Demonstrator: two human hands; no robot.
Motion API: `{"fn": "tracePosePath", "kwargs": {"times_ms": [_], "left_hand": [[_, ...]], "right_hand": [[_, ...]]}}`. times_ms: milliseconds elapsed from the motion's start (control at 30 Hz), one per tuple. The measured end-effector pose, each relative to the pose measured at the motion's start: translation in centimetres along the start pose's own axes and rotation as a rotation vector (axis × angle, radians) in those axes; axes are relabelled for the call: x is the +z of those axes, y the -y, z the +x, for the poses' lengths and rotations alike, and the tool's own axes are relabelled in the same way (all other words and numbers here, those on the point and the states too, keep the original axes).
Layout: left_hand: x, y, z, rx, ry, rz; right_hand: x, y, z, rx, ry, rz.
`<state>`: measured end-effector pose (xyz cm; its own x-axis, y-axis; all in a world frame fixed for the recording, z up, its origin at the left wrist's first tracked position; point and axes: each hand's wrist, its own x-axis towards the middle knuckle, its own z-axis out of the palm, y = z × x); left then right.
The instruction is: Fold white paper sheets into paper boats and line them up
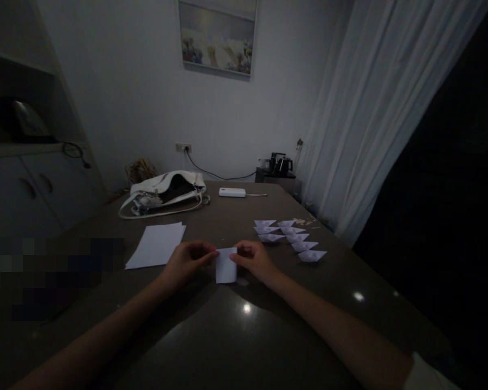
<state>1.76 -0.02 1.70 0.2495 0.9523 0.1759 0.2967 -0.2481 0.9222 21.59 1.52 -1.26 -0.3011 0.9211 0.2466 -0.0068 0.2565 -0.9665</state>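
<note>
A small folded piece of white paper (226, 268) is held upright just above the dark table, facing me. My left hand (190, 260) pinches its upper left corner between thumb and fingers. At the upper right corner, my right hand (257, 261) grips it the same way, thumb on the near side. To the left of my left hand lies a stack of white paper sheets (156, 245). Several folded paper boats (296, 238) stand in two rows beyond my right hand. The back of the folded paper is hidden from me.
A white handbag (166, 189) with its strap rests at the table's far left. Near the far edge lies a white power bank (232, 192) with a short cable. Small crumbs or scraps (303, 221) lie by the right edge, near the curtain (350, 108).
</note>
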Motion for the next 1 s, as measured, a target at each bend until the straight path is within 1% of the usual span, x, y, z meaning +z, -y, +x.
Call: {"fn": "tracePosePath", "kwargs": {"times_ms": [133, 433, 600, 833, 1000], "left_hand": [[0.1, -0.22, -0.04, -0.027, -0.01, -0.027], [-0.01, 0.4, 0.17, 0.017, -0.004, -0.007], [0.0, 0.44, 0.22, 0.006, 0.001, 0.019], [0.06, -0.16, -0.03, 0.001, -0.011, 0.013], [-0.06, -0.03, 0.01, -0.009, 0.004, -0.062]], "right_hand": [[0.03, 0.14, -0.05, 0.006, 0.024, -0.004], [0.04, 0.07, -0.12, 0.015, 0.022, -0.003], [0.05, 0.15, -0.13, 0.013, 0.032, -0.018], [0.18, -0.03, -0.07, 0.011, 0.012, 0.0], [0.04, -0.02, 0.05, 0.002, -0.019, 0.003]]}}
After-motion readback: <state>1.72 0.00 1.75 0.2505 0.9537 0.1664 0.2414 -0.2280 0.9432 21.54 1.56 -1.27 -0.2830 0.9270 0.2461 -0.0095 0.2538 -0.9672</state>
